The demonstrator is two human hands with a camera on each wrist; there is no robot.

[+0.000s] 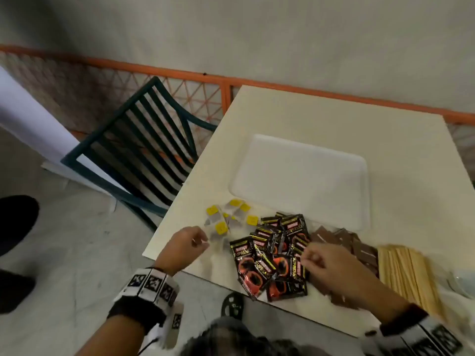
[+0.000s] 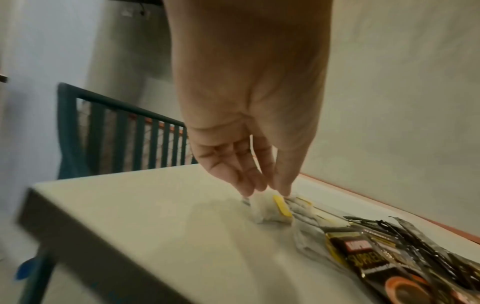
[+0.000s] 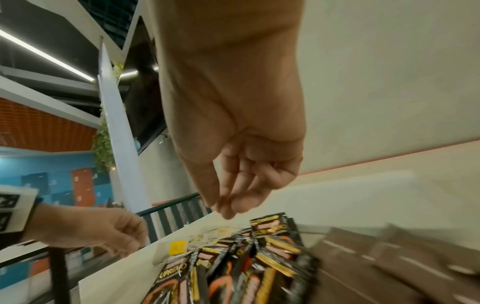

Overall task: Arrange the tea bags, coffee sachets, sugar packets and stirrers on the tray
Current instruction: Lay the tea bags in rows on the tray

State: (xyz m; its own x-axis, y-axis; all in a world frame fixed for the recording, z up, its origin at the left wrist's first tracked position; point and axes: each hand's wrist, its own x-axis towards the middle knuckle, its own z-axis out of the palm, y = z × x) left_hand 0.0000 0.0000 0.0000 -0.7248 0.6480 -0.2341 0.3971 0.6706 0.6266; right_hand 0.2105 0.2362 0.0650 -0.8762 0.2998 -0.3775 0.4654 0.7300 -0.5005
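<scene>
Right, my left hand (image 1: 186,242) is down at the near edge of the tea bags (image 1: 230,217), fingertips (image 2: 281,188) drawn together on one bag; whether I truly have it pinched I cannot tell. My right hand (image 1: 325,263) hangs loosely curled over the coffee sachets (image 1: 273,255), holding nothing. The tray (image 1: 300,181) lies bare beyond the piles, with the sugar packets (image 1: 344,242) and stirrers (image 1: 408,271) to my right on the table (image 1: 321,111). To do this well, I should take one bag cleanly by its body, mind the strings tangling, and start a neat row in a tray corner.
</scene>
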